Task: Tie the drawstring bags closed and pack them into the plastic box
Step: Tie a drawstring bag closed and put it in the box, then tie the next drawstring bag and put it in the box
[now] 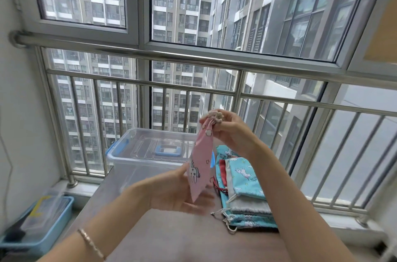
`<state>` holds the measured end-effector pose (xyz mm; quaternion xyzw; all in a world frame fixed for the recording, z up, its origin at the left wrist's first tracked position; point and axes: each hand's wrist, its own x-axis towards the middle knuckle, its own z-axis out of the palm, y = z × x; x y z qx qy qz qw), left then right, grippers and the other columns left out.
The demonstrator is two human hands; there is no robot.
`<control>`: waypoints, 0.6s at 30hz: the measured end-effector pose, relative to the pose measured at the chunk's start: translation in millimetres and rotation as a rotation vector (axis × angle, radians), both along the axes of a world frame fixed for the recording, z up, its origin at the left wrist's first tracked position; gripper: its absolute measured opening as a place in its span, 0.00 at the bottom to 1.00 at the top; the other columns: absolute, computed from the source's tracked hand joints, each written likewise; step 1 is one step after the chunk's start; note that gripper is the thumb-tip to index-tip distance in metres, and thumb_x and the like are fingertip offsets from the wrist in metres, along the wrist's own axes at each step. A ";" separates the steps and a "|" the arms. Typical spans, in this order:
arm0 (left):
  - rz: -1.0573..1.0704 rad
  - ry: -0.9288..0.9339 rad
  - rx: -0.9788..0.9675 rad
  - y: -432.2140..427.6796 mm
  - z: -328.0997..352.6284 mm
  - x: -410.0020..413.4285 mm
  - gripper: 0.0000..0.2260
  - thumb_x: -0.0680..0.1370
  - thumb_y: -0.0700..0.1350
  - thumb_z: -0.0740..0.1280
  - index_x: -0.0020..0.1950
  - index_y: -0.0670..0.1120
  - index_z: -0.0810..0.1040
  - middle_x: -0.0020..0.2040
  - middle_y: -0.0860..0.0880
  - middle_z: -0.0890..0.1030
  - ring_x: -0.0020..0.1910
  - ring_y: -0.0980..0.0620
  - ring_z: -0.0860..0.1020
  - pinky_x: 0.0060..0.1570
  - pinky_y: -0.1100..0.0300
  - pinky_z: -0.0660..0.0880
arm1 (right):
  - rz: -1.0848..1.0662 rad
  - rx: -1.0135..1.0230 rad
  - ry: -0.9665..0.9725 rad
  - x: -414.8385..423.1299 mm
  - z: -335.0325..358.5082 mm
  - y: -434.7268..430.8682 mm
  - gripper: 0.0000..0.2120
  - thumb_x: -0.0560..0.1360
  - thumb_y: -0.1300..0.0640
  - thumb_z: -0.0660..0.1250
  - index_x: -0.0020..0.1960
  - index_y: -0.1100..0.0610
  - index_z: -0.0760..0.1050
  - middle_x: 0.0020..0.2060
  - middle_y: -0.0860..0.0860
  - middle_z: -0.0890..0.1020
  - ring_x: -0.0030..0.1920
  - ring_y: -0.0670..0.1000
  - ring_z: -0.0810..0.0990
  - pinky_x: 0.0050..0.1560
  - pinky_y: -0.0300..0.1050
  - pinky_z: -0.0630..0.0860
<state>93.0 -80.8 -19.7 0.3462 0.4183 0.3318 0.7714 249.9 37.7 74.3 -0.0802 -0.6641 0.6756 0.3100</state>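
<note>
We see the pink drawstring bag (200,160) held upright above the desk (171,236). The right grip (232,130) pinches its gathered neck and the left grip (178,191) holds its lower end. The lidded plastic box (139,154) stands at the far edge, with the stacked bags (245,186) near the right edge.

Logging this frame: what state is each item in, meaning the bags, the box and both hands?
pink bag: held up in the air, mouth gathered.
right hand: fingers pinch the gathered top of the pink bag.
left hand: holds the lower end of the pink bag.
plastic box: on the table, lid on.
stacked bags: lying flat beside the plastic box, cords loose, not packed.
</note>
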 end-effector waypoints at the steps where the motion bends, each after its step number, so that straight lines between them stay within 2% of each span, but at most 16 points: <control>1: 0.063 -0.042 0.047 -2.6 6.0 0.1 0.31 0.79 0.63 0.52 0.56 0.39 0.81 0.54 0.40 0.81 0.55 0.44 0.80 0.61 0.49 0.74 | 0.007 -0.045 0.040 0.2 1.7 2.6 0.12 0.67 0.73 0.62 0.49 0.64 0.74 0.43 0.57 0.82 0.42 0.50 0.81 0.45 0.42 0.80; 4: 0.247 -0.029 0.191 -6.6 34.8 -15.8 0.23 0.75 0.57 0.59 0.60 0.41 0.76 0.47 0.40 0.82 0.47 0.45 0.81 0.50 0.53 0.81 | -0.025 -0.078 0.093 4.9 6.9 15.3 0.17 0.66 0.74 0.62 0.52 0.63 0.75 0.43 0.56 0.80 0.41 0.50 0.81 0.42 0.43 0.80; 6: 0.398 0.041 0.265 -0.2 57.7 -36.2 0.19 0.75 0.53 0.64 0.64 0.46 0.75 0.48 0.40 0.81 0.45 0.46 0.81 0.39 0.56 0.81 | -0.075 0.002 0.030 7.4 9.3 25.6 0.17 0.68 0.76 0.64 0.52 0.61 0.77 0.43 0.55 0.80 0.42 0.50 0.81 0.44 0.43 0.82; 7: 0.471 0.114 0.291 5.7 68.0 -47.0 0.18 0.76 0.51 0.65 0.65 0.48 0.75 0.50 0.40 0.81 0.44 0.47 0.81 0.35 0.58 0.81 | -0.116 0.070 -0.051 6.2 9.8 30.0 0.16 0.69 0.77 0.65 0.52 0.62 0.77 0.44 0.55 0.81 0.43 0.50 0.82 0.46 0.43 0.82; 9: 0.556 0.342 0.299 21.0 85.3 -66.1 0.16 0.78 0.47 0.65 0.64 0.44 0.75 0.49 0.42 0.82 0.41 0.49 0.81 0.30 0.62 0.79 | -0.238 0.283 -0.311 -4.2 7.9 37.7 0.13 0.71 0.76 0.67 0.51 0.62 0.77 0.46 0.55 0.81 0.45 0.49 0.81 0.48 0.40 0.81; 11: 0.532 0.651 0.290 36.6 94.1 -83.7 0.14 0.78 0.48 0.66 0.60 0.42 0.74 0.46 0.44 0.81 0.37 0.52 0.81 0.27 0.64 0.77 | -0.295 0.502 -0.583 -20.9 1.6 44.8 0.12 0.71 0.72 0.69 0.52 0.62 0.78 0.47 0.55 0.80 0.43 0.47 0.78 0.43 0.37 0.79; 13: 0.442 0.908 0.256 56.1 91.1 -102.0 0.14 0.76 0.51 0.69 0.55 0.43 0.73 0.43 0.44 0.80 0.32 0.53 0.78 0.26 0.65 0.75 | -0.252 0.647 -0.780 -42.0 -8.2 53.6 0.10 0.72 0.71 0.68 0.51 0.61 0.77 0.45 0.54 0.79 0.41 0.47 0.76 0.42 0.38 0.77; 15: 0.346 1.037 0.145 75.5 78.1 -117.5 0.18 0.75 0.51 0.70 0.56 0.41 0.72 0.40 0.45 0.78 0.30 0.54 0.76 0.27 0.63 0.76 | -0.235 0.779 -0.935 -64.8 -21.0 60.9 0.09 0.72 0.70 0.67 0.49 0.59 0.77 0.44 0.52 0.79 0.41 0.48 0.75 0.46 0.43 0.79; 16: 0.305 1.071 0.074 84.3 68.0 -123.5 0.21 0.75 0.52 0.71 0.58 0.39 0.72 0.41 0.44 0.79 0.31 0.52 0.78 0.30 0.60 0.79 | -0.239 0.841 -1.001 -76.4 -29.2 63.7 0.10 0.73 0.70 0.67 0.51 0.59 0.78 0.46 0.53 0.80 0.42 0.49 0.76 0.50 0.45 0.80; 18: 0.212 1.183 -0.048 98.1 49.0 -129.7 0.27 0.73 0.55 0.72 0.61 0.36 0.73 0.50 0.41 0.82 0.43 0.46 0.83 0.45 0.51 0.82 | -0.220 0.952 -1.121 -99.0 -47.3 68.0 0.10 0.74 0.66 0.69 0.54 0.60 0.79 0.49 0.56 0.82 0.44 0.52 0.78 0.52 0.50 0.80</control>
